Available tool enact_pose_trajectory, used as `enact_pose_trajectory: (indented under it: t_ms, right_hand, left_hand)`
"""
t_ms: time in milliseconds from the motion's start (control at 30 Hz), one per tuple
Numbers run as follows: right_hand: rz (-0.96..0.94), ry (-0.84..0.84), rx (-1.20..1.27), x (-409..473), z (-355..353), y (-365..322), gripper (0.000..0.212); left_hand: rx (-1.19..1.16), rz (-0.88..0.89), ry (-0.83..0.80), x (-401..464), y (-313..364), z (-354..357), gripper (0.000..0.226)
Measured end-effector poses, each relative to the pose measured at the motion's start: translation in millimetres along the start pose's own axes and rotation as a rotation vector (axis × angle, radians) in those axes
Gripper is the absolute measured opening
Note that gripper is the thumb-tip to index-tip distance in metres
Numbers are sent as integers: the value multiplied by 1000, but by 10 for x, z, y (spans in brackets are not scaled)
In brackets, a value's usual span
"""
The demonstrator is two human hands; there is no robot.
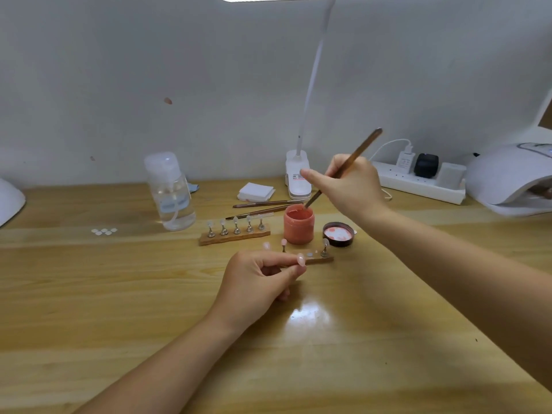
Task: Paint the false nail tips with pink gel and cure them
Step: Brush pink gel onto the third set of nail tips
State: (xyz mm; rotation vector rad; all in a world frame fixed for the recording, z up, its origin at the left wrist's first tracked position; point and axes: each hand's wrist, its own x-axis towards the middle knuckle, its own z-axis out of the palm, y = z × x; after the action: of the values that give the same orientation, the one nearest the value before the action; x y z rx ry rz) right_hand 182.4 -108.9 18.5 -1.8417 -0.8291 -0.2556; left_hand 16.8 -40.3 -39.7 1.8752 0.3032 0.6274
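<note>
Over wooden table (119, 294), right fingers (310, 177) pinch brush (352, 162) in pink jar (298, 224); left fingers (286, 259) pinch nail tip (300, 259).

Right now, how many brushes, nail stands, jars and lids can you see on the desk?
Brushes: 3, one in the right hand dipping into the jar, two lying behind it
Stands: 2, far and near
Jars: 1
Lids: 1
Total: 7
The left hand pinches one nail tip.
</note>
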Motion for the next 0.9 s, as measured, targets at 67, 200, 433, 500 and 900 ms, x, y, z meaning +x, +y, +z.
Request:
enact_pose_trajectory:
  t_ms: [67, 200, 433, 500, 900]
  right_hand:
    - [20, -53, -91, 31, 79, 29, 45]
    - [36, -73, -235, -1, 213, 73, 40]
    - [51, -103, -329, -43, 305, 76, 38]
    - [23, -112, -356, -57, 329, 90, 36]
    - [125, -57, -193, 89, 169, 18, 41]
  left_hand:
    - [9, 8, -4, -3, 0, -5, 22]
    - [4, 27, -8, -3, -4, -12, 24]
    - [2, 46, -15, -1, -23, -14, 23]
    - [1, 50, -16, -2, -23, -11, 18]
    - [10, 47, -16, 5, -11, -13, 22]
